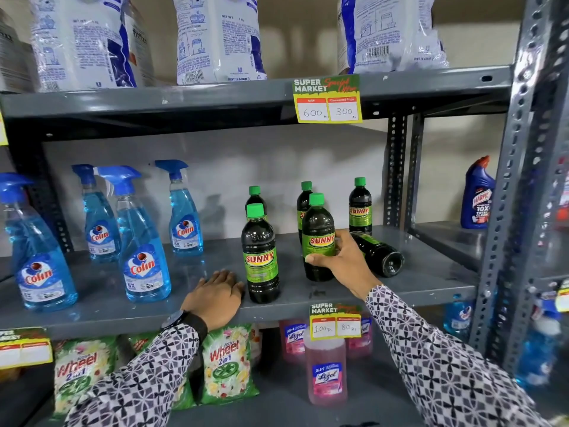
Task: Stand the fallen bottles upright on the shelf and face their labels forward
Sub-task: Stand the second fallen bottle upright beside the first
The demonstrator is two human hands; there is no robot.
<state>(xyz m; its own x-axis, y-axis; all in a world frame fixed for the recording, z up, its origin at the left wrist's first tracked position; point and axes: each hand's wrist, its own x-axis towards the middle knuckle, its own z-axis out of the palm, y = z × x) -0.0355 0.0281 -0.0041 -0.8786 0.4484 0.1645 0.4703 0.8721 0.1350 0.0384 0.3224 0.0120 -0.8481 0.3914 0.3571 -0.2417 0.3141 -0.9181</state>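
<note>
Nearest the camera, two patterned sleeves reach up to a grey metal shelf [129, 306] on slotted-angle uprights, against a pale wall. Left hand [215, 298] lies flat, palm down, fingers together on the shelf's front edge, gripping nothing, its fingertips just beside the front-left Sunny bottle [261, 257] (upright, green cap, dark liquid, green-and-red label facing forward). Right hand [341, 257] is wrapped around the lower body of the front-right Sunny bottle [318, 235]: thumb across the front below the label, fingers curled round the right side; bottle upright, label forward. Just behind that hand, a fallen Sunny bottle [380, 255] lies on its side, base toward the camera and to the right, neck hidden behind the hand. At the back stand three more Sunny bottles [360, 208], upright; the rightmost shows its label, the other two are partly hidden. Left half of the shelf: four blue Colin spray bottles [144, 257]. A yellow price tag [335, 321] hangs on the shelf edge. Upper shelf holds white detergent bags [220, 38].
</note>
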